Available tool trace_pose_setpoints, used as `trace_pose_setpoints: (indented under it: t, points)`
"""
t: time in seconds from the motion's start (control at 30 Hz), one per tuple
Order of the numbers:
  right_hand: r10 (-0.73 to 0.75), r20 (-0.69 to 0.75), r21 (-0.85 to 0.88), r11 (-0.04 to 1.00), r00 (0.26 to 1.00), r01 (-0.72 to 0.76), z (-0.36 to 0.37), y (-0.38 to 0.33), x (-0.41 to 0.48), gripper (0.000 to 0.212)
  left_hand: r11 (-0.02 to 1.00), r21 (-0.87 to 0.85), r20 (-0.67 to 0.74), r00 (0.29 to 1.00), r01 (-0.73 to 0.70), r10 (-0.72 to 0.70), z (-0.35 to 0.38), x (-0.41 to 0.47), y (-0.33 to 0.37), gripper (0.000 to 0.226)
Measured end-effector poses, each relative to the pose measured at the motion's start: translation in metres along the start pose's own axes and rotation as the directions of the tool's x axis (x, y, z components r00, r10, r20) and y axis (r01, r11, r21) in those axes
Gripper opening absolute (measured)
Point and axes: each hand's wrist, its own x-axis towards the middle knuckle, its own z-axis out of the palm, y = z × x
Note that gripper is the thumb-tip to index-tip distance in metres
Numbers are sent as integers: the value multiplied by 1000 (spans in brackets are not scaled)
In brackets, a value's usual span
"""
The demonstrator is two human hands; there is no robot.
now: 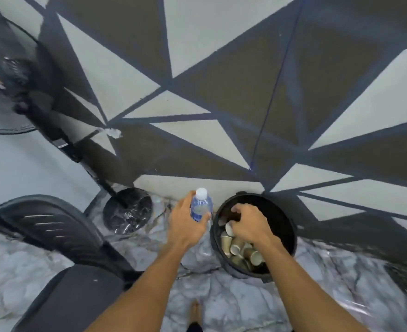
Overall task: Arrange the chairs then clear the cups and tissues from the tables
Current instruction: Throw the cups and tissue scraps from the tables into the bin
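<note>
A round black bin (283, 219) stands on the marble floor against the patterned wall, holding several used paper cups (239, 248). My right hand (248, 224) reaches down into the bin with its fingers curled over a white cup at the top of the pile; whether it grips the cup is unclear. My left hand (188, 220) grips a clear water bottle (200, 204) with a white cap and blue label, held upright just left of the bin.
A black chair (61, 238) with a dark seat stands at the lower left. A standing fan (8, 75) rises at the far left, its round base (127, 213) wrapped in plastic beside the bottle. The wall bears grey, white and brown triangles.
</note>
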Motion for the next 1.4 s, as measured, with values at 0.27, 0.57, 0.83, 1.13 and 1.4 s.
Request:
trace_pose_setpoints:
  t: [0.27,0.57,0.83,1.13,1.4]
  points:
    - [257,32,64,964,966,-259,-5,88,41,31,998,-41,266,963,46,-34,106,57,6,55]
    - [373,107,141,912,921,-386,-19,158,75,42,989,107,451,881,103,-141,193,89,25,47]
    - [249,225,61,961,942,-268,-31,205,129,37,890,261,357,819,374,-449,237,120,25,76]
    - [16,369,-5,1000,929,-15,-35,171,163,33,851,307,315,798,426,-513,215,110,33,47]
    - [-193,450,-86,962,872,258,-2,74,159,41,787,284,126,792,548,-597,121,68,19,58]
